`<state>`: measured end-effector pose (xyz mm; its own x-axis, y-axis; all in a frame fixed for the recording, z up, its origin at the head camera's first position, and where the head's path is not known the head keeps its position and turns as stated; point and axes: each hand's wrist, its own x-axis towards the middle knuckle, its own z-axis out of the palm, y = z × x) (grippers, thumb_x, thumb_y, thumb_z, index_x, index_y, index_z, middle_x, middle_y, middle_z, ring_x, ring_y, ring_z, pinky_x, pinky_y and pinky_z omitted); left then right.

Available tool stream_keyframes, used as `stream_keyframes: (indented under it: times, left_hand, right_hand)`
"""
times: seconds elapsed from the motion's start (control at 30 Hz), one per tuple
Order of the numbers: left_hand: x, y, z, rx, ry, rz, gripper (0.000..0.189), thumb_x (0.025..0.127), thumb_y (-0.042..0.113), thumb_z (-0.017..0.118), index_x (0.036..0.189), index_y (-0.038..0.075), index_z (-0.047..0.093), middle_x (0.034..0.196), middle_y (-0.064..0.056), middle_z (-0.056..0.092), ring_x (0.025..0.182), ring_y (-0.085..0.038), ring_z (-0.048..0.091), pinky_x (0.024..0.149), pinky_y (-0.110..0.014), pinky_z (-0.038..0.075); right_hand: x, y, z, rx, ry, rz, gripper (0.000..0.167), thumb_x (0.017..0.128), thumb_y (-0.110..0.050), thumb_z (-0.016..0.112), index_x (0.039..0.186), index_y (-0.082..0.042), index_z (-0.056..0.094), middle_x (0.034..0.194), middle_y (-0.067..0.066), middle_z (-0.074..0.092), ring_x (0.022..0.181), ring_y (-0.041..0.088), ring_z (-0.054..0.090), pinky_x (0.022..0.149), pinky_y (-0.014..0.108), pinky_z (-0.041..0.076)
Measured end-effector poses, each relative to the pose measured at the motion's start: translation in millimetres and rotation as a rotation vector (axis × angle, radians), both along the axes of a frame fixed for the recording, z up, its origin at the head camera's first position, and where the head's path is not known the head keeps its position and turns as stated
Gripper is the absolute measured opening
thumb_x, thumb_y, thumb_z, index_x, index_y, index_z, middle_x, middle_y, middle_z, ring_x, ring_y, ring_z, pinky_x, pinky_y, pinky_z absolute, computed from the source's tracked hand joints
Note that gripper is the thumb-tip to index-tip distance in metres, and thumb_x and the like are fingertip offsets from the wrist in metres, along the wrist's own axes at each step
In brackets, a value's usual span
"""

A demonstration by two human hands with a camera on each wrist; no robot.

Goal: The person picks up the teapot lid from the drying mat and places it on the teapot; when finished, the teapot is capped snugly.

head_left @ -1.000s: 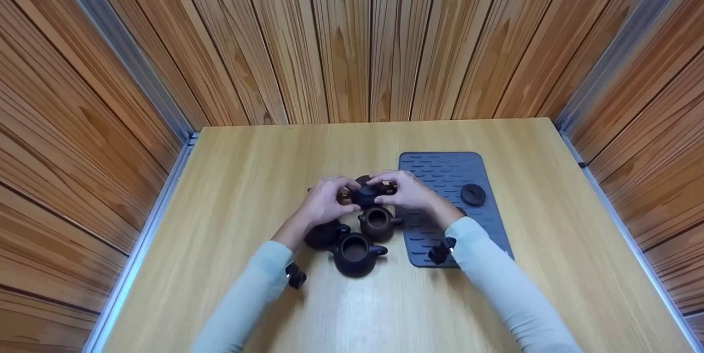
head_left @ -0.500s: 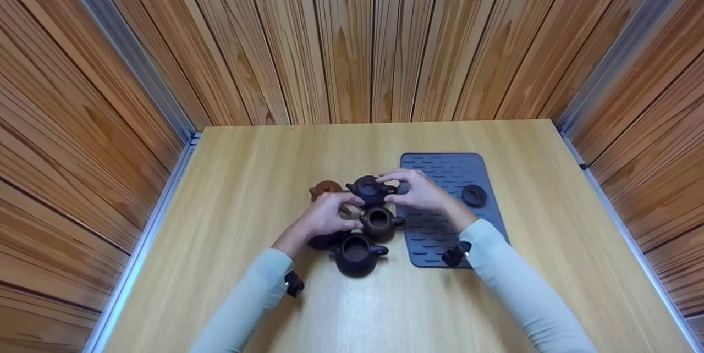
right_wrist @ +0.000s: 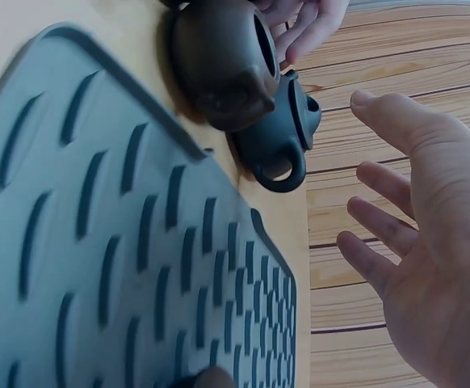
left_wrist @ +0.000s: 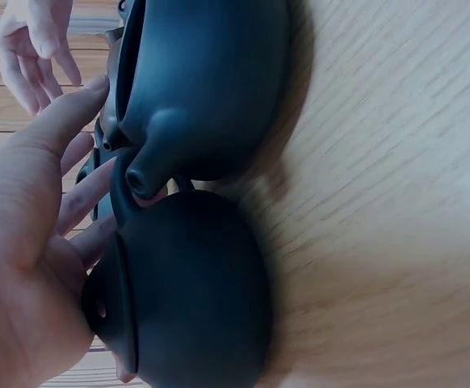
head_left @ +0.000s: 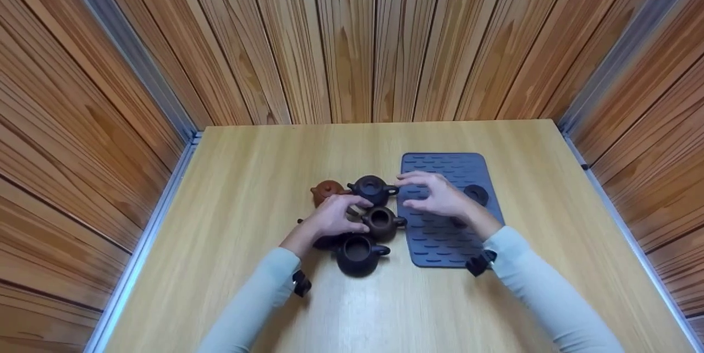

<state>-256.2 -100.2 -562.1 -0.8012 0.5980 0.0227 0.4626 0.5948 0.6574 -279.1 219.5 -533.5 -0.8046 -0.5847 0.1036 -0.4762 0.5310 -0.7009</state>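
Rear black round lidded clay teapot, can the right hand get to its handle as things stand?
Probably yes: the right hand looks empty, and the looped handle of the teapot points towards it, with nothing visible between.

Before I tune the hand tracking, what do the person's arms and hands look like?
The left sleeve and right sleeve are long and pale blue-green. A small black boxy device sits by the left cuff and right cuff. The left hand and right hand are gloveless.
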Motion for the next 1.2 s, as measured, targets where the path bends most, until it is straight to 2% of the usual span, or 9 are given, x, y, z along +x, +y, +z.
stream_keyframes:
  times: [0.33,0.63,0.8,0.87,0.9,0.93,1.07,1.13,1.2]
  left_hand:
    - [-2.0,6.4,0.6,-0.052,0.048,-0.009,0.052,0.092,0.031,0.094,0.140,0.017,0.078,0.136,-0.010,0.081,0.132,-0.029,0.073,0.116,-0.053,0.056]
    - [-3.6,10.3,-2.0,-0.072,0.044,-0.019,0.053,0.092,0.030,0.095,0.140,0.019,0.078,0.135,-0.010,0.080,0.131,-0.030,0.072,0.116,-0.057,0.054]
    - [-22.2,7.9,-34.4,-0.030,0.112,-0.051,0.051,0.091,0.033,0.096,0.138,0.024,0.079,0.125,-0.004,0.082,0.124,-0.024,0.073,0.109,-0.047,0.057]
    - [-26.5,6.5,-43.3,-0.022,0.136,-0.055,0.051,0.090,0.036,0.096,0.137,0.028,0.079,0.123,-0.001,0.082,0.122,-0.021,0.073,0.111,-0.044,0.056]
    - [-27.8,5.9,-46.3,-0.017,0.142,-0.055,0.051,0.090,0.037,0.097,0.137,0.029,0.079,0.122,0.000,0.082,0.122,-0.020,0.073,0.114,-0.043,0.055]
    - [-26.1,6.0,-41.7,-0.013,0.117,-0.055,0.051,0.090,0.036,0.097,0.137,0.028,0.079,0.123,-0.001,0.083,0.124,-0.022,0.073,0.119,-0.047,0.053]
    - [-13.4,10.6,-15.7,-0.028,0.034,-0.037,0.050,0.090,0.027,0.097,0.137,0.020,0.079,0.126,-0.009,0.083,0.128,-0.030,0.074,0.128,-0.057,0.046]
    - [-16.6,11.2,-18.6,-0.030,0.016,-0.034,0.049,0.091,0.026,0.096,0.136,0.020,0.079,0.127,-0.008,0.083,0.127,-0.029,0.075,0.126,-0.055,0.048]
    - [-16.3,11.6,-16.5,-0.029,0.001,-0.032,0.049,0.090,0.024,0.097,0.136,0.019,0.079,0.127,-0.009,0.083,0.128,-0.029,0.074,0.123,-0.055,0.049]
  right_hand:
    - [20.7,29,-0.9,0.035,0.019,-0.027,0.046,0.101,-0.012,0.083,0.147,-0.015,0.075,0.165,0.018,0.064,0.159,0.049,0.053,0.128,0.078,0.037]
    - [32.9,52,-4.4,0.015,0.009,-0.072,0.048,0.100,-0.009,0.084,0.147,-0.016,0.075,0.165,0.021,0.063,0.160,0.050,0.051,0.128,0.080,0.037]
    - [37.3,65,-9.0,-0.011,0.074,-0.093,0.050,0.099,-0.004,0.085,0.147,-0.008,0.074,0.160,0.023,0.066,0.154,0.052,0.056,0.124,0.079,0.042]
    - [39.1,70,-11.6,-0.018,0.099,-0.105,0.050,0.098,-0.004,0.085,0.147,-0.007,0.073,0.159,0.022,0.067,0.153,0.051,0.058,0.123,0.077,0.044]
    - [40.2,73,-12.9,-0.020,0.110,-0.111,0.050,0.098,-0.004,0.085,0.147,-0.007,0.073,0.159,0.021,0.068,0.153,0.051,0.058,0.124,0.074,0.045]
    - [41.4,75,-14.2,-0.022,0.115,-0.118,0.050,0.099,-0.005,0.085,0.147,-0.006,0.073,0.159,0.020,0.068,0.153,0.050,0.058,0.125,0.070,0.045]
    - [46.4,84,-20.8,-0.039,0.120,-0.130,0.049,0.100,-0.010,0.086,0.147,-0.006,0.073,0.159,0.020,0.068,0.154,0.047,0.058,0.129,0.028,0.041]
    - [48.7,87,-24.4,-0.046,0.117,-0.135,0.050,0.099,-0.010,0.087,0.147,-0.006,0.073,0.159,0.021,0.067,0.154,0.046,0.058,0.124,0.012,0.032]
    - [50.9,90,-28.2,-0.056,0.108,-0.144,0.050,0.099,-0.009,0.087,0.147,-0.006,0.073,0.160,0.022,0.067,0.154,0.046,0.058,0.120,0.006,0.027]
